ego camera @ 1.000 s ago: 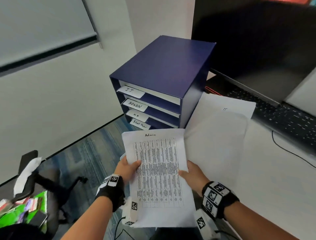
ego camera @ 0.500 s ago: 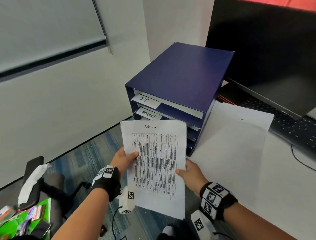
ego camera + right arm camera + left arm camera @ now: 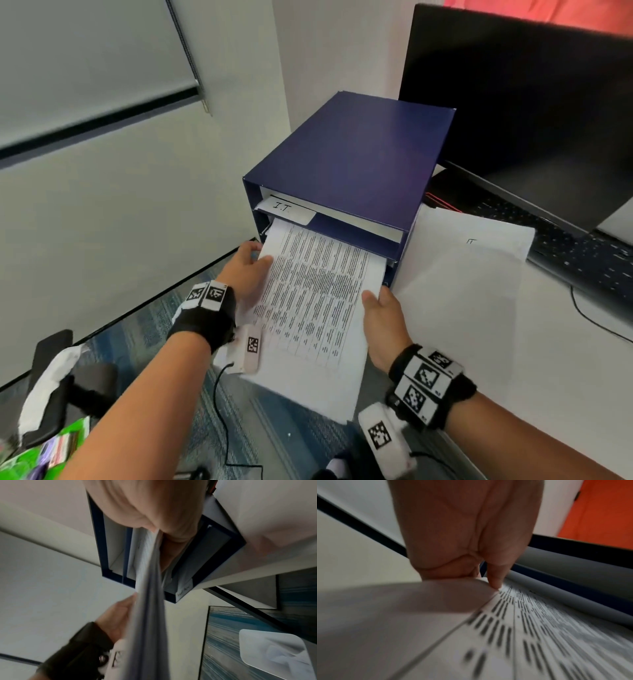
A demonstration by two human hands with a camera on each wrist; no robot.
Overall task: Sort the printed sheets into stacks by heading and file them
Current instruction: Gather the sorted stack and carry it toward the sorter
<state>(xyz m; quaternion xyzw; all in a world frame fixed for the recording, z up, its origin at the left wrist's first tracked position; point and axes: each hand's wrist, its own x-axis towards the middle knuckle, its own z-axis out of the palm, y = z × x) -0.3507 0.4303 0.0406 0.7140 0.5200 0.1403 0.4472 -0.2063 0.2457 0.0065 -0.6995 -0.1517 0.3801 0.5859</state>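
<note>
At organizer (image 3: 349, 154): one printout (image 3: 315, 298), left hand (image 3: 245, 270), right hand (image 3: 385, 325) pinching.

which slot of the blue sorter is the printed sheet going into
The second slot from the top of the blue sorter, right under the slot tagged I.T.; only it has the printed sheet poking in.

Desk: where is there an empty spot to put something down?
The desk is bare between the loose sheets, the cable and its near edge. The organizer has a bare top too. It is crowded at the slots, where the left hand and right hand hold the printed paper.
</note>
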